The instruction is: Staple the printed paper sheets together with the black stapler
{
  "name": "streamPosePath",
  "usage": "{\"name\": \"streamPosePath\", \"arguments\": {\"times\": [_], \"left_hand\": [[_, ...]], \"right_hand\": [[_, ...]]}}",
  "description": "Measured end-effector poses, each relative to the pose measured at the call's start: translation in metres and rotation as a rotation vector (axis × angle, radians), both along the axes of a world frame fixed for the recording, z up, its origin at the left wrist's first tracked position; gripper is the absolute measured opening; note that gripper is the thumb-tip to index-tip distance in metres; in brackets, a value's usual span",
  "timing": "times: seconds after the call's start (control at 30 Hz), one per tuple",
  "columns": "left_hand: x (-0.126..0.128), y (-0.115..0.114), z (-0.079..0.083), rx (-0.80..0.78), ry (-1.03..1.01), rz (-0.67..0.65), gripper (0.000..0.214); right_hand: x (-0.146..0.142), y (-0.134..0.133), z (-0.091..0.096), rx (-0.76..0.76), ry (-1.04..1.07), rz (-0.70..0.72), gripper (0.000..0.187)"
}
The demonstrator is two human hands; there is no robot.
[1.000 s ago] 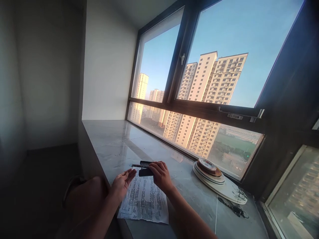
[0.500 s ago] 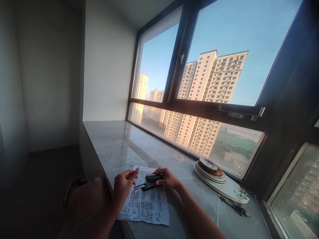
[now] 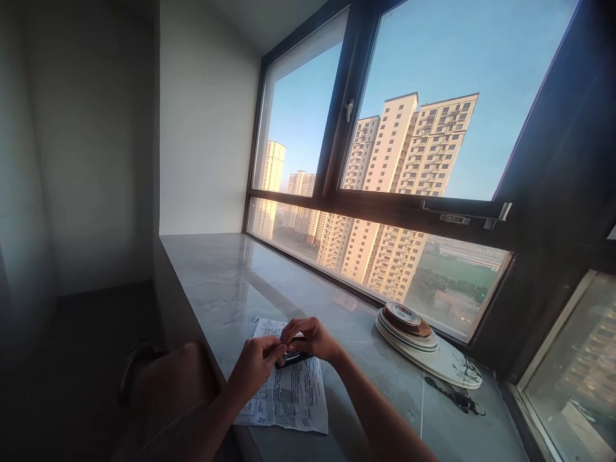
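Note:
A black stapler [image 3: 294,359] lies on a printed sheet of paper [image 3: 289,404], mostly covered by my hands, with its lower part showing. My left hand [image 3: 260,359] is closed, its thumb and finger pinched above the stapler's near end. The small strip of staples it carried is hidden between the fingertips. My right hand [image 3: 310,339] arches over the stapler from the right, fingers bent and tips meeting those of my left hand. What the right fingertips pinch is hidden.
The paper rests on a grey marble-like windowsill [image 3: 206,263], its lower edge by the sill's front edge. A stack of plates [image 3: 409,333] stands to the right under the window, with keys [image 3: 459,401] in front. My bent knee [image 3: 185,366] is below left.
My right hand has lifted its fingers from the stapler's upper part and moved left. My left hand has moved right, bringing the small strip to the right fingertips over the stapler.

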State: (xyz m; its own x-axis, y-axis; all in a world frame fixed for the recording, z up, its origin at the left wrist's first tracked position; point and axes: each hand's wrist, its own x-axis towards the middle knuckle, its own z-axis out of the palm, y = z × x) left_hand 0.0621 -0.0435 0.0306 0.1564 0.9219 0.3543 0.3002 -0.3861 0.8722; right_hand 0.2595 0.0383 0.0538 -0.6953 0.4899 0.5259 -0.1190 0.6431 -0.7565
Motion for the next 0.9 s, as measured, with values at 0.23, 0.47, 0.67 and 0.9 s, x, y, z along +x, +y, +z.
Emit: {"name": "streamPosePath", "arguments": {"times": [0.23, 0.47, 0.67, 0.9], "left_hand": [[0.008, -0.001, -0.001, 0.064, 0.044, 0.086, 0.036], [-0.067, 0.046, -0.04, 0.185, 0.15, 0.497, 0.023], [-0.094, 0.075, -0.062, 0.179, 0.233, 0.506, 0.014], [-0.062, 0.115, -0.048, 0.113, 0.614, 0.37, 0.046]], "right_hand": [[0.011, 0.011, 0.001, 0.036, -0.004, -0.068, 0.022], [0.06, 0.052, -0.038, 0.011, -0.179, -0.967, 0.021], [0.075, 0.067, -0.074, -0.008, -0.417, -1.064, 0.02], [0.07, 0.071, -0.076, 0.009, -0.456, -1.049, 0.035]]}}
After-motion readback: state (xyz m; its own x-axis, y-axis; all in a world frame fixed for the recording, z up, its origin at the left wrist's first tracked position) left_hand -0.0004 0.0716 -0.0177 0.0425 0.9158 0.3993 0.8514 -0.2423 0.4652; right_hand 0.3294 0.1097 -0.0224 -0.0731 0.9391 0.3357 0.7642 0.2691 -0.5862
